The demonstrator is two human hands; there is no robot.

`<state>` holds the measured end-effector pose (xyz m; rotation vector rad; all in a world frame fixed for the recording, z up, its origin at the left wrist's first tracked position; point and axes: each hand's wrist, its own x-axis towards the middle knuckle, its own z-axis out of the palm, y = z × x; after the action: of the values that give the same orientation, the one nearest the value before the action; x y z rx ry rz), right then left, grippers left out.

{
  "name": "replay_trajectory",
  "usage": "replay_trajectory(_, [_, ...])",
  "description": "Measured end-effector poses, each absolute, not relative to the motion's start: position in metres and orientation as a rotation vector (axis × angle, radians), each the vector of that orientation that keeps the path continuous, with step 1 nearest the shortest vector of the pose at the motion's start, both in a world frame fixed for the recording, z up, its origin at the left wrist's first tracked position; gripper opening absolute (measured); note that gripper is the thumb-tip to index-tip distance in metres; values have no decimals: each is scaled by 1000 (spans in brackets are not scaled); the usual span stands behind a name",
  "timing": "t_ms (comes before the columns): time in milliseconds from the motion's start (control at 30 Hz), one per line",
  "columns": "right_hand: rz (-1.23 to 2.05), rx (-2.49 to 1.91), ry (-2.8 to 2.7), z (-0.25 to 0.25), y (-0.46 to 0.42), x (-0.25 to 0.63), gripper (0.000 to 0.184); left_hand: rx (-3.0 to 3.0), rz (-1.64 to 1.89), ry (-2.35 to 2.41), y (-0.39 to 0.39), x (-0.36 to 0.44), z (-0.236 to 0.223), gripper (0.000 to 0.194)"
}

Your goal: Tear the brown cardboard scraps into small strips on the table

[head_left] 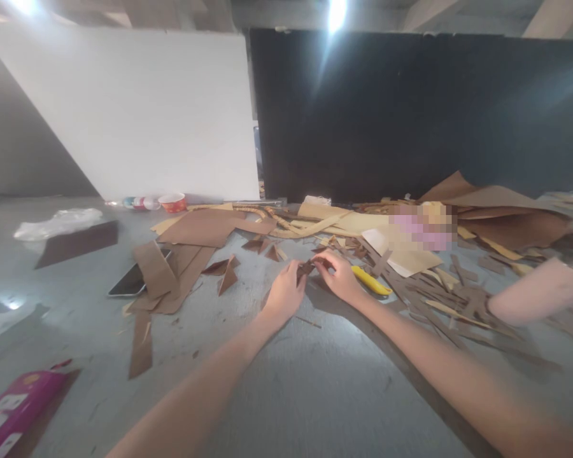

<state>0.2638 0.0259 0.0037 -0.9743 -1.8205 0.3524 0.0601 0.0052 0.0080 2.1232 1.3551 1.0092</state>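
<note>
Between my two hands, just above the grey table, is a small piece of brown leather-like sheet [306, 268], partly covered by my fingers. My left hand [285, 289] is closed on its left side. From the right, the fingertips of my right hand [337, 275] pinch the same piece. A yellow utility knife [371, 280] lies right beside my right hand. Folded brown pieces [228, 275] rest on the table to the left of my left hand.
Brown sheets [191, 267] partly cover a phone [131, 280] on the left. Scrap strips [458, 312] are heaped at right near another person's arm [530, 296]. A magenta packet [26, 407] lies front left. A red paper cup [172, 203] and a white panel [172, 114] stand behind.
</note>
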Motion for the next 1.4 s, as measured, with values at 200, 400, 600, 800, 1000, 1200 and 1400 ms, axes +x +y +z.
replay_trajectory(200, [396, -958, -1818, 6, 25, 263, 22, 2104, 1029, 1332, 6, 60, 8, 24])
replay_trajectory(400, [453, -929, -1833, 11, 21, 263, 19, 2115, 1025, 1339, 5, 60, 6, 26])
replay_trajectory(600, [515, -904, -1830, 11, 19, 262, 19, 2124, 1023, 1351, 6, 59, 5, 30])
replay_trajectory(800, [603, -969, -1765, 8, 20, 262, 25, 2126, 1007, 1335, 4, 60, 9, 28])
replay_trajectory(1000, [771, -988, -1589, 6, 27, 263, 34, 2140, 1017, 1324, 3, 61, 8, 27])
replay_trajectory(1200, [643, -1010, -1667, 4, 30, 264, 31, 2124, 1059, 1316, 5, 60, 5, 28])
replay_trajectory(1400, [492, -973, -1790, 6, 28, 266, 29, 2102, 1100, 1306, 6, 59, 5, 27])
